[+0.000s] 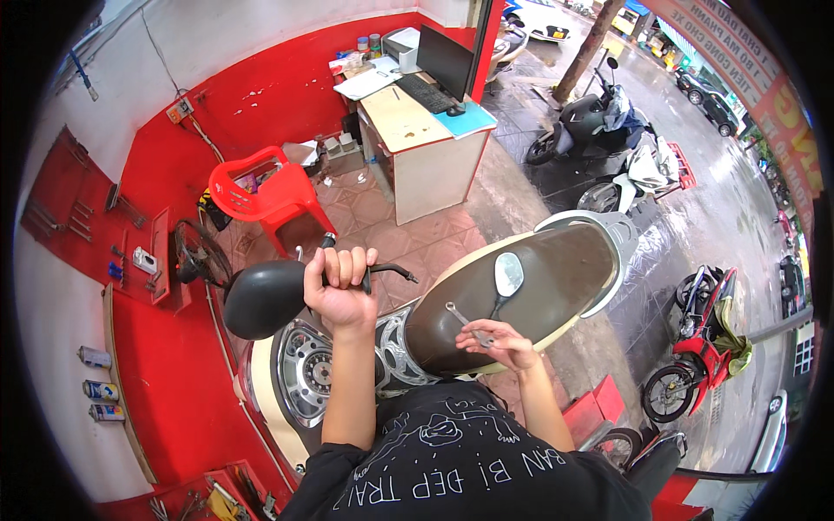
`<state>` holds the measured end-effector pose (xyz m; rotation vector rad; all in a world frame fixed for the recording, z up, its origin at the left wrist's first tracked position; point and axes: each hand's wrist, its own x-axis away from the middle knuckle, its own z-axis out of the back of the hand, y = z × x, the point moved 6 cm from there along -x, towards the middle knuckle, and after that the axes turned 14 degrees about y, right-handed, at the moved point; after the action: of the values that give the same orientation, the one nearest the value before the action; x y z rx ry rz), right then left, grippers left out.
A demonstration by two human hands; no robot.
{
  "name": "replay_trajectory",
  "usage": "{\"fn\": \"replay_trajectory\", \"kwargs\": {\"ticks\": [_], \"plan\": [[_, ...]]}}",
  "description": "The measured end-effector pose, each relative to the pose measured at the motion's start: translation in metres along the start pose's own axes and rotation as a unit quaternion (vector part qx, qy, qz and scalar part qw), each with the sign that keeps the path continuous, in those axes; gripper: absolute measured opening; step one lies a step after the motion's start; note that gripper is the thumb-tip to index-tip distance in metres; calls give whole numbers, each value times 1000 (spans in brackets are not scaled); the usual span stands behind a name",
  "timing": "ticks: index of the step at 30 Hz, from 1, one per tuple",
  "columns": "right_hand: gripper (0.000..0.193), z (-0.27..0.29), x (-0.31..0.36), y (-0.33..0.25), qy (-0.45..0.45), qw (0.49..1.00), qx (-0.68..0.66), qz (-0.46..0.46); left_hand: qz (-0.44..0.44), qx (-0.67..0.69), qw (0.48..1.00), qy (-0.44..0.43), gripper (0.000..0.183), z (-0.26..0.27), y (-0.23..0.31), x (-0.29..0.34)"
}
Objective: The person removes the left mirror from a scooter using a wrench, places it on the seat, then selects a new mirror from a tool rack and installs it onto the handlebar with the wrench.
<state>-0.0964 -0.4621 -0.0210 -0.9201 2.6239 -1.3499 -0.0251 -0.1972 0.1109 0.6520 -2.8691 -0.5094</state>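
My left hand (343, 286) is closed in a fist around a black rear-view mirror (263, 300). The mirror's rounded back sticks out left of the fist, and its bent stem (395, 270) comes out on the right. Just beyond the fist shows a handlebar end (328, 240). My right hand (499, 343) holds a silver wrench (455, 310) between thumb and fingers, over the scooter's brown seat (556, 265). Close above those fingers is a second mirror (508, 274); its stem runs down toward the hand, and I cannot tell what it rests on. The cream scooter's round dashboard (318, 372) lies beside my left forearm.
Beyond the scooter stand a red plastic chair (265, 195) and a desk (434, 178) with a monitor (445, 62). Tools hang on a red wall board (78, 204) at left; spray cans (101, 391) line a shelf. Motorbikes (695, 347) are parked outside at right.
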Motion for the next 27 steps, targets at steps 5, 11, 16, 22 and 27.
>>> {"fn": "replay_trajectory", "kwargs": {"ticks": [5, 11, 16, 22, 27], "plan": [[30, 18, -4, 46, 171, 981, 90, -12, 18, 11, 999, -31, 43, -5, -6, 6], [29, -7, -6, 32, 126, 982, 119, 73, 67, 73, 995, -28, 46, -16, -3, 18], [26, -69, -3, -12, 53, 986, 24, 159, 100, 143, 984, -33, 46, -21, 4, 22], [37, -85, -8, -15, 109, 990, 34, 81, 109, 188, 975, -41, 46, -22, 6, 23], [54, -102, -10, -30, 21, 970, 106, 215, 144, 195, 970, -22, 46, -32, -4, 28]]}}
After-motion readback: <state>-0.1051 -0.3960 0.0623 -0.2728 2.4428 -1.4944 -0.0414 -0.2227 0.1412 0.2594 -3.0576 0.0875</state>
